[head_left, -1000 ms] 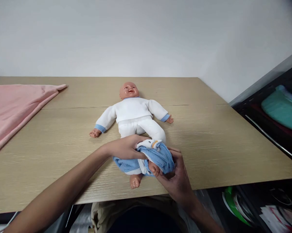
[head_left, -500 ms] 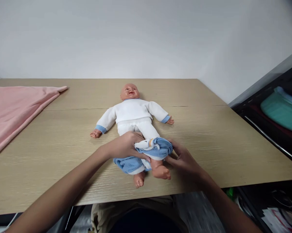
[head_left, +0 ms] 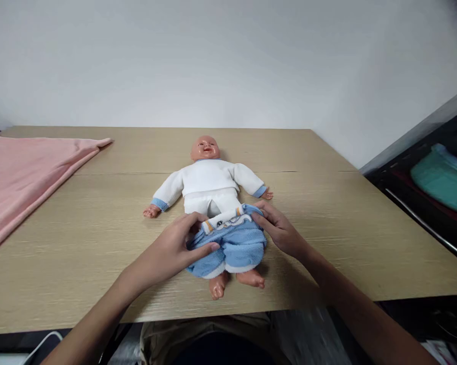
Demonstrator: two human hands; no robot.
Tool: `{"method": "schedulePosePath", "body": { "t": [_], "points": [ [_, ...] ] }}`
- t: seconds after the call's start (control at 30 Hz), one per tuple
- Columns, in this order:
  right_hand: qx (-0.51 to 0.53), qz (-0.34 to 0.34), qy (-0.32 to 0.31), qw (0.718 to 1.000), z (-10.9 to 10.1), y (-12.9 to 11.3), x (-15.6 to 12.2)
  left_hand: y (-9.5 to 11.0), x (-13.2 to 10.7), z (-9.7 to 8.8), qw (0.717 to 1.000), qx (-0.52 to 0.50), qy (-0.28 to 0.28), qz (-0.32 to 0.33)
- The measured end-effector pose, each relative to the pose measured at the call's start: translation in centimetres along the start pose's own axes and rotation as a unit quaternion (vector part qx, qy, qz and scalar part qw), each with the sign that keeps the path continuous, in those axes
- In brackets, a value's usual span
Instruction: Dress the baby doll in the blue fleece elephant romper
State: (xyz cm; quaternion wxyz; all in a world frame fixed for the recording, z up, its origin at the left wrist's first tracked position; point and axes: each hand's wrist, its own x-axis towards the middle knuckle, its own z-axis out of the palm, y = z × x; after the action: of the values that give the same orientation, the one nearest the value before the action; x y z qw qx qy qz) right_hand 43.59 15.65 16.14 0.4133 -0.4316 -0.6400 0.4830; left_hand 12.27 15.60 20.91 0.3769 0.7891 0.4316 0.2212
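Note:
A baby doll lies on its back on the wooden table, head away from me. It wears a white long-sleeved top with blue cuffs. Blue terry trousers with white hems cover both its lower legs, and the bare feet stick out below. My left hand grips the waistband at the left side, fingers tucked behind the edge and thumb across the front. At the right end of the waistband, my right hand pinches the cloth between thumb and fingers. The waistband sits around the doll's thighs.
A pink cloth is spread over the left part of the table. To the right stands a dark rack with a folded green cloth. The wall rises behind the table's far edge, and my lap is under the near edge.
The trousers, bunched around the shins before, now lie spread over both lower legs with the waistband higher. Both hands have shifted from one leg opening to the waistband's two sides.

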Motion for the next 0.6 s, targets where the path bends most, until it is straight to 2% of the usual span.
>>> {"method": "schedulePosePath", "body": {
  "t": [0.07,0.13,0.23,0.33,0.43,0.5,0.6],
  "points": [
    [-0.007,-0.003,0.013,1.0,0.2,0.6,1.1,-0.8,-1.4,-0.1,0.999,0.011,0.02,-0.037],
    [-0.047,-0.021,0.021,0.998,0.4,0.9,2.1,-1.7,-2.2,-0.2,0.998,0.0,0.005,-0.062],
    [-0.099,-0.05,0.04,0.993,0.9,1.0,3.4,-3.0,-2.5,-0.5,0.997,-0.049,0.005,-0.056],
    [-0.117,-0.074,0.095,0.986,1.4,1.4,4.6,-4.4,-1.4,-0.5,0.993,-0.084,0.081,-0.012],
    [-0.113,-0.071,0.133,0.982,1.6,2.4,5.9,-5.7,0.4,-0.1,0.984,-0.075,0.16,0.024],
    [-0.114,-0.064,0.137,0.982,1.6,3.0,7.0,-6.3,1.7,0.2,0.979,-0.068,0.189,0.032],
    [-0.124,-0.061,0.141,0.98,1.5,3.5,8.6,-6.9,3.7,0.1,0.974,-0.069,0.215,0.012]
  ]
}}
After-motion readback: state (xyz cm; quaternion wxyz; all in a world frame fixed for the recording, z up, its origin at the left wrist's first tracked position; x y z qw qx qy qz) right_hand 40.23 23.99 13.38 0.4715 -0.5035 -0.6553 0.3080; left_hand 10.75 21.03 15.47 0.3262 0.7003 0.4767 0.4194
